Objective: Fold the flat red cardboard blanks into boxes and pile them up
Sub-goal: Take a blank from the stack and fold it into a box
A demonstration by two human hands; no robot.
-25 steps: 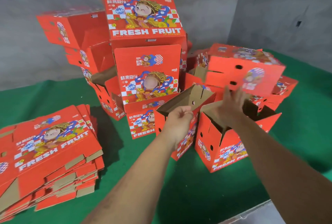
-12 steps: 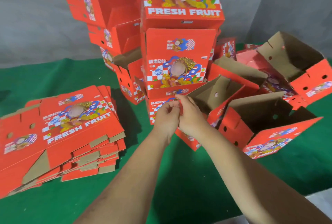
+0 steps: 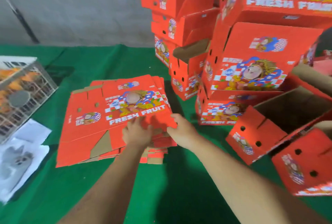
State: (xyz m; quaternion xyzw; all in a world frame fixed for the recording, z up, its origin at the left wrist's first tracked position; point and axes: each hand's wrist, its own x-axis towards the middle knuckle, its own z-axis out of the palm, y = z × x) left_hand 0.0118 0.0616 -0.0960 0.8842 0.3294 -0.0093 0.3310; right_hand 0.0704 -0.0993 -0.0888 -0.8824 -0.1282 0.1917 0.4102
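both bare arms reach forward; the left hand (image 3: pixel 137 135) lies flat with fingers spread, the right hand (image 3: pixel 181 130) pinches with its thumb on top.

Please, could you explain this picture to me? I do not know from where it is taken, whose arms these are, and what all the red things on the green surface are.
The camera sits on a person's head and looks down, so the two bare arms are that person's own. No robot is here. On the green table lies a stack of flat red cardboard blanks. The left hand lies on the top blank, and the right hand takes hold of its near right corner. Behind stand piled folded boxes; two open boxes lie at the right. At the left are a wire crate and white papers.
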